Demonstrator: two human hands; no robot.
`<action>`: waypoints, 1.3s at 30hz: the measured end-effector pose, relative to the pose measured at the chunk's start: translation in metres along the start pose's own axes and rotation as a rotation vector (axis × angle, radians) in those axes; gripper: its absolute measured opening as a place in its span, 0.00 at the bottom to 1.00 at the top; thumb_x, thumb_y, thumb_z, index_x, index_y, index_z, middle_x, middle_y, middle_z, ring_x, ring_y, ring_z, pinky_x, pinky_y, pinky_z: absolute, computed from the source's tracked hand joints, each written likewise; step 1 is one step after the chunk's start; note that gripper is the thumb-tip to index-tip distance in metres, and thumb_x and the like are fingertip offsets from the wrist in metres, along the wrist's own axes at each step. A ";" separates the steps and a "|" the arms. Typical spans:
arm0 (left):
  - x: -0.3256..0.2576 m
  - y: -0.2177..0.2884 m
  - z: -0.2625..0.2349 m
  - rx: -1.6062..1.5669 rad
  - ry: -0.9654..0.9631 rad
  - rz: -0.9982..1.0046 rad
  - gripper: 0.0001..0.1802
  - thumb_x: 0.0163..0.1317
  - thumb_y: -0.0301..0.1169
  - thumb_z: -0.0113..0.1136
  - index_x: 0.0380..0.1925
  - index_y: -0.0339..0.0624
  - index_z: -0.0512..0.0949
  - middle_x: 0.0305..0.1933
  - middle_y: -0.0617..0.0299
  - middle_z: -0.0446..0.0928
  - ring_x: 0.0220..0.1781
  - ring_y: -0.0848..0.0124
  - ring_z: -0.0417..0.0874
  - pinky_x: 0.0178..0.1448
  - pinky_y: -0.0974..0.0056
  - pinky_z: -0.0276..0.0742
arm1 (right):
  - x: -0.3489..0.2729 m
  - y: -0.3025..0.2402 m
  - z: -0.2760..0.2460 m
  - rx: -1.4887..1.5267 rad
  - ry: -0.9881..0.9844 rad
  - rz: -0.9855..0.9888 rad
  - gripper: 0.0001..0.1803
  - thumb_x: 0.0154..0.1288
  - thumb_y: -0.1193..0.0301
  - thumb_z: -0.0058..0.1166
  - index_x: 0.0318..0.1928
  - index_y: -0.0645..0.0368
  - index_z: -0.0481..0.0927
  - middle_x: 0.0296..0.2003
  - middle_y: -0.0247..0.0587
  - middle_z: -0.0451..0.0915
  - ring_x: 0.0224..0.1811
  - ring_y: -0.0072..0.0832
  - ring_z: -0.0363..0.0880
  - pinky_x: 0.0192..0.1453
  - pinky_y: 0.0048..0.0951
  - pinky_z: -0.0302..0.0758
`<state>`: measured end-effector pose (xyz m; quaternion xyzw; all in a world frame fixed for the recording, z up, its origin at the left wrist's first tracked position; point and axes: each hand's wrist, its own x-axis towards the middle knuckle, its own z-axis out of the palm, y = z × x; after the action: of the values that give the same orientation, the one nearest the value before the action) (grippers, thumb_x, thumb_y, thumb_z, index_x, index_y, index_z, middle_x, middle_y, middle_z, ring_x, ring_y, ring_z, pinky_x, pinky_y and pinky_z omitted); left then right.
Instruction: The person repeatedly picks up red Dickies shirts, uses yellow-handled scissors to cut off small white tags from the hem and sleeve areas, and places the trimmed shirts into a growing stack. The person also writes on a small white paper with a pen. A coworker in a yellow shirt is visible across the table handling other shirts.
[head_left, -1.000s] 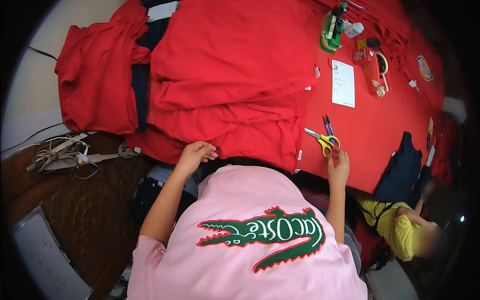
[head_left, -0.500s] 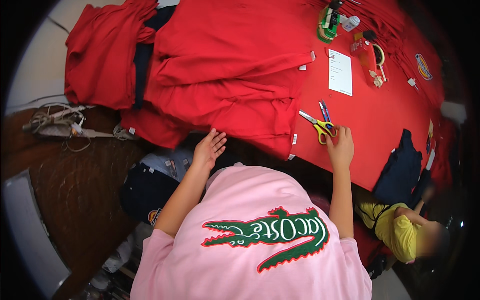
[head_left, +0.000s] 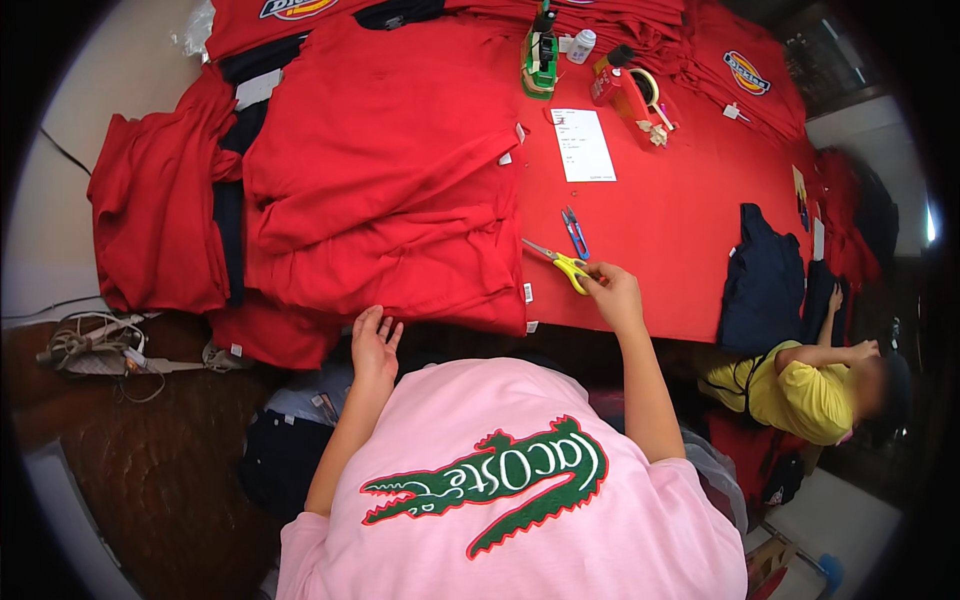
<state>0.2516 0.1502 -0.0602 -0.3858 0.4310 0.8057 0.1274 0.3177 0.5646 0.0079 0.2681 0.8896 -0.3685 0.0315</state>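
My right hand [head_left: 612, 297] has its thumb and fingers closed on the yellow handle of a pair of scissors [head_left: 567, 268]. Their blades point left toward the pile of red garments [head_left: 390, 200]. Just above the handle, a blue thread snip [head_left: 575, 233] lies on the red-covered table [head_left: 650, 230]. At the pile's near edge is my left hand [head_left: 374, 345], fingers spread and holding nothing. Whether its fingertips touch the cloth I cannot tell. Small white labels stick out along the pile's right side.
A printed white sheet [head_left: 585, 146], a green tape dispenser [head_left: 540, 65], a small white bottle [head_left: 581, 46] and a red box with a tape roll [head_left: 635, 98] lie farther back. Dark navy garments [head_left: 762, 285] hang at the right edge, near a person in yellow [head_left: 800, 390].
The scissors have come away from the thread snip and turned, with my right hand now on their handle. My left hand stays by the pile's edge. The whole view has shifted.
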 end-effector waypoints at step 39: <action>0.074 0.076 0.052 0.196 -0.421 0.512 0.10 0.67 0.16 0.59 0.46 0.39 0.81 0.39 0.71 0.76 0.42 0.83 0.75 0.51 0.74 0.72 | -0.058 -0.161 0.123 0.921 -0.439 0.072 0.11 0.68 0.72 0.68 0.43 0.58 0.77 0.32 0.36 0.86 0.33 0.22 0.85 0.43 0.25 0.80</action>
<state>0.1344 0.1369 -0.0512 -0.0763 0.5535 0.8282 0.0437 0.2696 0.3616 0.0365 0.2009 0.5974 -0.7687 0.1089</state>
